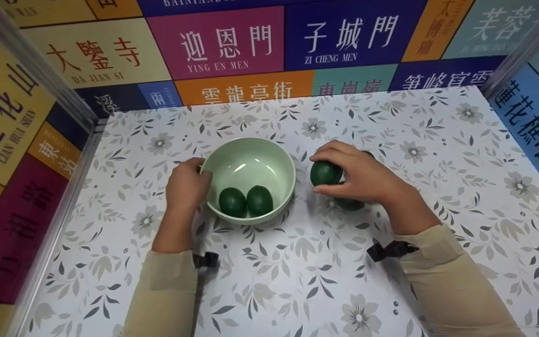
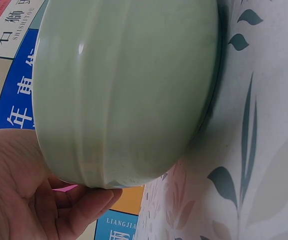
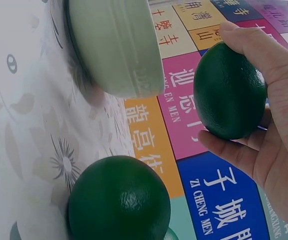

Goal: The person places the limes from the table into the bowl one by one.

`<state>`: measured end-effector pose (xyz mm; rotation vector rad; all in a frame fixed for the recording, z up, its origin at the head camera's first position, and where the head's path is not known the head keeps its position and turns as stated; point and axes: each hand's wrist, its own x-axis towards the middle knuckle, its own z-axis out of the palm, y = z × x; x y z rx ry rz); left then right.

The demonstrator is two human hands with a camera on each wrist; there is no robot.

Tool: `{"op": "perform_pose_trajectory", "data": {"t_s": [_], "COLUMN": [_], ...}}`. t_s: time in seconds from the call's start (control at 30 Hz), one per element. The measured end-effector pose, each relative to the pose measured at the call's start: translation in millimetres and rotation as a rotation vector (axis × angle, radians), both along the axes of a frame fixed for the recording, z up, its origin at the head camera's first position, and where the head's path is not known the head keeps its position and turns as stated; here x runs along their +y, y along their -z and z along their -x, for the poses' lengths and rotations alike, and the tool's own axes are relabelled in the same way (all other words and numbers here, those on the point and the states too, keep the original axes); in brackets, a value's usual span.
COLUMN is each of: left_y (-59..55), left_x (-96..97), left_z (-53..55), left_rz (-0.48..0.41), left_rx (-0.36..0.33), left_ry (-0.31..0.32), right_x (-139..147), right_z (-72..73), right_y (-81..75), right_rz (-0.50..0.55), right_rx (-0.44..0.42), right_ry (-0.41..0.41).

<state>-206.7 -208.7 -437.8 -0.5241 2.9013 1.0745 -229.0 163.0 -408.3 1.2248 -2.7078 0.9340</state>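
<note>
A pale green bowl (image 1: 251, 157) stands on the table, with two dark green limes (image 1: 232, 202) lying side by side at its near side. My left hand (image 1: 185, 187) grips the bowl's left rim, thumb over the edge and fingers outside. To the right of the bowl, my right hand (image 1: 367, 175) holds another lime (image 3: 229, 92) between thumb and fingers, raised off the table in the right wrist view. Below that hand a lime (image 3: 118, 200) rests on the tabletop. One more dark green lime (image 1: 368, 153) peeks out behind the right hand, mostly hidden.
A white tabletop (image 1: 274, 281) with grey flowers and leaves lies under everything. Upright panels (image 1: 218, 42) with coloured blocks of lettering border its back and sides. Black straps with small mounts (image 1: 206, 260) sit at both wrists, by the beige sleeves (image 1: 456, 276).
</note>
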Motion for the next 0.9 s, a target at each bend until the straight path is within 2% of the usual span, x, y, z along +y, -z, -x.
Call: {"op": "perform_pose_trajectory", "data": {"t_s": [0.9], "left_y": [-0.2], "left_x": [-0.5], "left_z": [0.1], "left_rz": [0.021], "left_rx": [0.008], "left_ry": [0.015], "right_x": [-30.2], "right_z": [-0.4], "right_y": [2.9], "right_rz": [0.043], "right_rx": [0.001], "right_ry": [-0.065]}}
